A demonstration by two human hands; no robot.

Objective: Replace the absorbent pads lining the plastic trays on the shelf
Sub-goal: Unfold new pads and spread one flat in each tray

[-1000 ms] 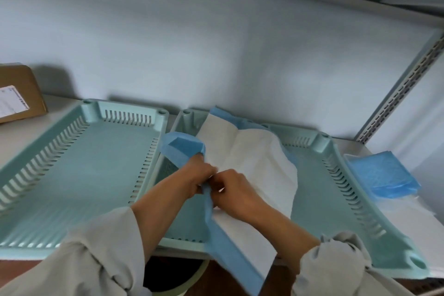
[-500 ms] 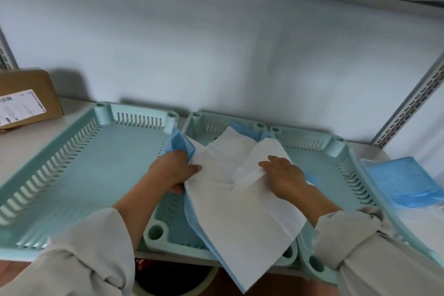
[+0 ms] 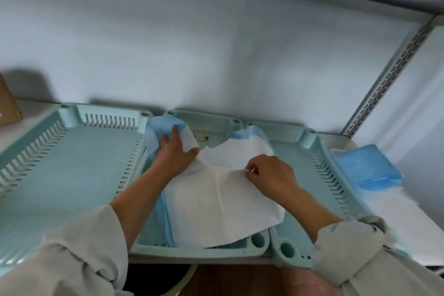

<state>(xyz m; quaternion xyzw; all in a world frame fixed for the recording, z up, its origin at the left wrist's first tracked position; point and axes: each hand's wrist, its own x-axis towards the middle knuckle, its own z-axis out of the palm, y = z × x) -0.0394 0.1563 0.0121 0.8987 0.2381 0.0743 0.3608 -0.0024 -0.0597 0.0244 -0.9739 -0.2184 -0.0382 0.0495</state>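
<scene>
A fresh pad (image 3: 223,202) is being spread into the middle tray (image 3: 201,251), its far-left corner gripped by the left hand (image 3: 176,151) and a fold pinched by the right hand (image 3: 271,173), while the left tray (image 3: 60,175) and right tray (image 3: 336,199) are seen unlined.

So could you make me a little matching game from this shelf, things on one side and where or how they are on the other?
Things:
1. left tray
2. middle tray
3. folded blue pads
4. cardboard box

Places or states:
A. far left edge of the shelf
B. bare, no pad inside
C. stacked right of the trays
D. white pad being spread in it

Pairs: 1-B, 2-D, 3-C, 4-A
</scene>
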